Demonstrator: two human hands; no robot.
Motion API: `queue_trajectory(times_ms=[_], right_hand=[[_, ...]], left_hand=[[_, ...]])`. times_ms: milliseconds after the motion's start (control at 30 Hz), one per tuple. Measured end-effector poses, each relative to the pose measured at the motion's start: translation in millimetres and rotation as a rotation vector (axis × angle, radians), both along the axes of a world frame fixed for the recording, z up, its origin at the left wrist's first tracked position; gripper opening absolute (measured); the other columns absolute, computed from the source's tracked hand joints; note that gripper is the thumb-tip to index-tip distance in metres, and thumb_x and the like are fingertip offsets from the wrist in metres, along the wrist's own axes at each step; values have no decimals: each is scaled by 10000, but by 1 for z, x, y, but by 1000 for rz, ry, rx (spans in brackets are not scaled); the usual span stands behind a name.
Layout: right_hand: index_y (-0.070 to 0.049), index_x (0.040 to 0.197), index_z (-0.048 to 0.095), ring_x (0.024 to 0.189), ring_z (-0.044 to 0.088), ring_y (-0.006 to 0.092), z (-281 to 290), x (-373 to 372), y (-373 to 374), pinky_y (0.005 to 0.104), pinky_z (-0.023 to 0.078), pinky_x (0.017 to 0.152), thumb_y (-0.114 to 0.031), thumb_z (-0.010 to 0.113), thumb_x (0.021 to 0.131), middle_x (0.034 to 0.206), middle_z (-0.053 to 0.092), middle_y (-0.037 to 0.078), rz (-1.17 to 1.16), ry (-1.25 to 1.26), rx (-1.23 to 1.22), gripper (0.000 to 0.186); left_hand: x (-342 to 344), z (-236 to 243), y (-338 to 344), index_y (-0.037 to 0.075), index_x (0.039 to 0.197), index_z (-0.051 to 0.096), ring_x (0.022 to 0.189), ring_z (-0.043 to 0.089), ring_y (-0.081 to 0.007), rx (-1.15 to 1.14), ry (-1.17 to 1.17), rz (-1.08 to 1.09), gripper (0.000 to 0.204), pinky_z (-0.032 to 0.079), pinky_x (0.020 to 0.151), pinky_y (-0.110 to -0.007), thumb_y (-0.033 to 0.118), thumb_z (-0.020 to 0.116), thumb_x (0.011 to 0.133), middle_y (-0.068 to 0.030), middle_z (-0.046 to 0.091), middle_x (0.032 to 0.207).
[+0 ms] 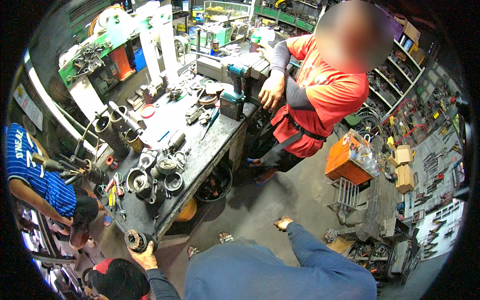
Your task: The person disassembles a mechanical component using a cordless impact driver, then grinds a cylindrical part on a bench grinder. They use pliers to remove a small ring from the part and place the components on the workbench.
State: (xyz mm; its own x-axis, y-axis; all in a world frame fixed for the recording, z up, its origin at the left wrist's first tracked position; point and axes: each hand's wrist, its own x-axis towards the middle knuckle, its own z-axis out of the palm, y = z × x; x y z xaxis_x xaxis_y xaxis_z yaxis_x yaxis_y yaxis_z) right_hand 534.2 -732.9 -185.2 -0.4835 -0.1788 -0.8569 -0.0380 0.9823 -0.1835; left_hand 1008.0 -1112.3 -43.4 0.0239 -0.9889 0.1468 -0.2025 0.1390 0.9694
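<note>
My left hand (pixel 145 259) grips a round, dark metal part (pixel 136 241) at the near corner of the workbench (pixel 199 172). Beside it on the bench are metal housings (pixel 140 182) (pixel 173 182), coloured-handled tools (pixel 116 195) and upright metal cylinders (pixel 105 135). My right hand (pixel 282 223) is held out over the floor away from the bench, fingers curled; whatever it holds, if anything, is too small to make out.
A co-worker in red (pixel 320 100) leans on the bench's far end by a cordless drill (pixel 232 90). Another in blue (pixel 40 175) stands at left, a capped head (pixel 117 280) below. An orange cart (pixel 345 157) and tool boards (pixel 430 175) are at right; a bucket (pixel 212 187) sits under the bench.
</note>
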Motion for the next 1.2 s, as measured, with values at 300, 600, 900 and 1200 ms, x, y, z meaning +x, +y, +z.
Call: queue_trajectory(times_ms=[300,600,900,1200], right_hand=[[-59,914,699,655,673,192,-15,-11,-6,354,543,582,-335,694,895,804,703,67,-58,53,-59,276],[-107,950,669,667,668,172,-50,35,9,350,523,565,-383,676,925,794,678,38,-47,-75,15,277],[-98,941,676,659,651,172,-38,62,-32,344,529,580,-387,649,919,783,690,42,-34,9,-67,291],[14,871,700,644,672,220,-5,92,-44,377,553,621,-413,652,921,773,714,117,92,-16,-112,432]], left_hand=[[-19,-7,-11,-31,1378,449,1215,541,-266,61,-45,90,888,366,1115,-380,-42,824,573,-137,546,1310],[-7,-12,-25,-35,1379,429,1210,543,-269,112,-7,-48,862,372,1112,-379,-52,786,595,-140,535,1322],[1,-9,-35,-29,1414,401,1243,507,-275,177,-28,-191,955,346,1133,-388,-1,839,566,-144,512,1347],[-12,10,-20,6,1371,444,1198,526,-270,208,32,-127,908,391,1096,-403,19,879,575,-109,531,1298]])
